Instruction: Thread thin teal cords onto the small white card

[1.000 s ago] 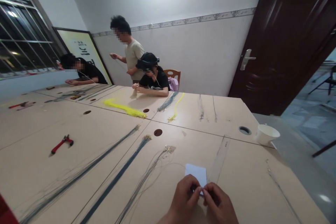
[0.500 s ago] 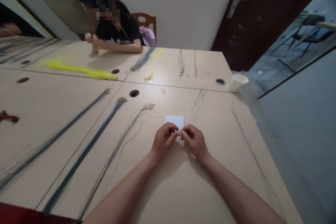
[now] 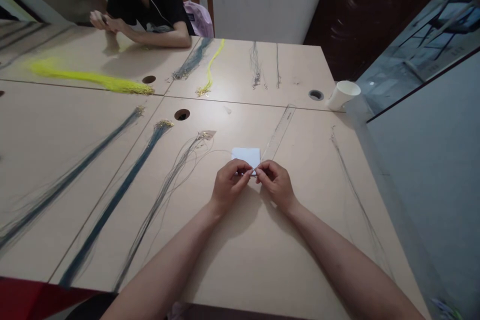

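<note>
My left hand (image 3: pixel 231 180) and my right hand (image 3: pixel 276 182) meet fingertip to fingertip just above the table, thumb and forefinger of each pinched together. Whatever lies between the fingertips is too small to make out. Under and behind them is a small white card (image 3: pixel 245 154), partly covered by my fingers. A clear ruler (image 3: pixel 279 130) lies slanting away beyond my right hand. Left of my left hand is a loose bundle of thin grey lines (image 3: pixel 170 187) with gold-coloured bits at its far end. From that bundle one fine strand curves toward the card.
Two dark blue-green bundles of line (image 3: pixel 120 197) lie further left. Across the table seam are a yellow bundle (image 3: pixel 93 80) and several smaller ones. A paper cup (image 3: pixel 343 95) stands at the right edge, near a cable hole (image 3: pixel 316 95). A co-worker (image 3: pixel 150 25) sits opposite, hands together.
The view has tipped downward, so the table sits higher in the picture. My hands stay pinched together at the card, with only a slight shift of the fingers.
</note>
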Available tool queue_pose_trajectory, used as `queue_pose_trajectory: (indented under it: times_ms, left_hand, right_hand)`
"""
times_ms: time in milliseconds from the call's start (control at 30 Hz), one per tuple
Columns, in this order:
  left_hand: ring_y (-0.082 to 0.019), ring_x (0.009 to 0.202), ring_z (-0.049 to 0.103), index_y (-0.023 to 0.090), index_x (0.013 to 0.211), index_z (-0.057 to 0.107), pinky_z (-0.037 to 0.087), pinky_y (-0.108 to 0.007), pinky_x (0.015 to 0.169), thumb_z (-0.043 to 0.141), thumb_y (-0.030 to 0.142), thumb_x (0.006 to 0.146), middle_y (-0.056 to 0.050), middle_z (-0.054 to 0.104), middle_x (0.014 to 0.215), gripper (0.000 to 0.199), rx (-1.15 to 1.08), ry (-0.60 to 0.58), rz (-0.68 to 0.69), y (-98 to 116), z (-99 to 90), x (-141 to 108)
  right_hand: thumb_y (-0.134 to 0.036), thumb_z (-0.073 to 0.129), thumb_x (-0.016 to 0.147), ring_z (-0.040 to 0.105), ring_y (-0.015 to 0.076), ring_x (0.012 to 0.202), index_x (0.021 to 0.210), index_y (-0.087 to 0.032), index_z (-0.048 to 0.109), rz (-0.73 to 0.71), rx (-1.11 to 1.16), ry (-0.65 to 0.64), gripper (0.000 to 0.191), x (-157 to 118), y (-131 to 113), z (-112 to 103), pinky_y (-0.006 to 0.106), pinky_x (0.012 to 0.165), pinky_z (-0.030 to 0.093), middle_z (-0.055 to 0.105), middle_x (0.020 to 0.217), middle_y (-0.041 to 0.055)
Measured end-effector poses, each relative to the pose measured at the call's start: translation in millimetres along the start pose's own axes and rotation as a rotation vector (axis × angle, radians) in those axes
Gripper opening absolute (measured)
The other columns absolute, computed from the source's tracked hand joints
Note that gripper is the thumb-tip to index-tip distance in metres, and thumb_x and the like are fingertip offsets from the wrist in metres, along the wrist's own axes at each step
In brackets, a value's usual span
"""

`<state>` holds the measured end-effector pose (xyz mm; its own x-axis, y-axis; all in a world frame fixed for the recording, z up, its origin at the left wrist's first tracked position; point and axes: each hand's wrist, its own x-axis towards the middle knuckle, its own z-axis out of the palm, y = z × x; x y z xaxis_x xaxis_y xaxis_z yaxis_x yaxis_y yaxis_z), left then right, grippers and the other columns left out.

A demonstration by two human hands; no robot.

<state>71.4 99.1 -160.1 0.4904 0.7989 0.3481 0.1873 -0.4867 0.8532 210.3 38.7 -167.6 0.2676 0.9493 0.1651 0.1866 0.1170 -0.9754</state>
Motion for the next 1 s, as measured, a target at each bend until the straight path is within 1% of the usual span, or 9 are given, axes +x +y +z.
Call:
queue_pose_trajectory:
  times_ms: [233, 800, 1000]
  left_hand:
    - [-0.010, 0.065, 0.052, 0.016, 0.077, 0.059, 0.041, -0.022, 0.061, 0.057, 0.020, 0.079, -0.002, 0.060, 0.071, 0.005, 0.029, 0.002, 0.028, 2.4, -2.2, 1.2]
    - [-0.010, 0.064, 0.050, 0.016, 0.076, 0.058, 0.041, -0.022, 0.061, 0.055, 0.018, 0.079, -0.002, 0.058, 0.070, 0.004, 0.058, -0.008, 0.075, -0.6, -1.2, 1.1]
    - [-0.010, 0.064, 0.050, 0.016, 0.076, 0.056, 0.041, -0.022, 0.061, 0.053, 0.020, 0.080, -0.001, 0.056, 0.068, 0.006, 0.061, -0.023, 0.056, -1.1, 0.1, 0.9]
  right_hand:
    - [-0.028, 0.053, 0.082, 0.052, 0.0120, 0.057, 0.075, -0.018, 0.055, 0.006, -0.037, 0.000, 0.012, -0.8, 0.2, -0.4, 0.024, 0.054, 0.040, 0.055, 0.063, -0.0012]
    - [-0.026, 0.053, 0.080, 0.052, 0.0120, 0.057, 0.074, -0.019, 0.054, 0.004, -0.073, -0.009, 0.010, -0.7, -2.6, -2.4, 0.024, 0.054, 0.040, 0.054, 0.063, -0.0012]
    - [-0.026, 0.052, 0.081, 0.051, 0.0120, 0.057, 0.074, -0.019, 0.054, -0.007, -0.077, -0.012, 0.011, -1.6, -3.1, -2.4, 0.024, 0.054, 0.039, 0.055, 0.063, -0.0010]
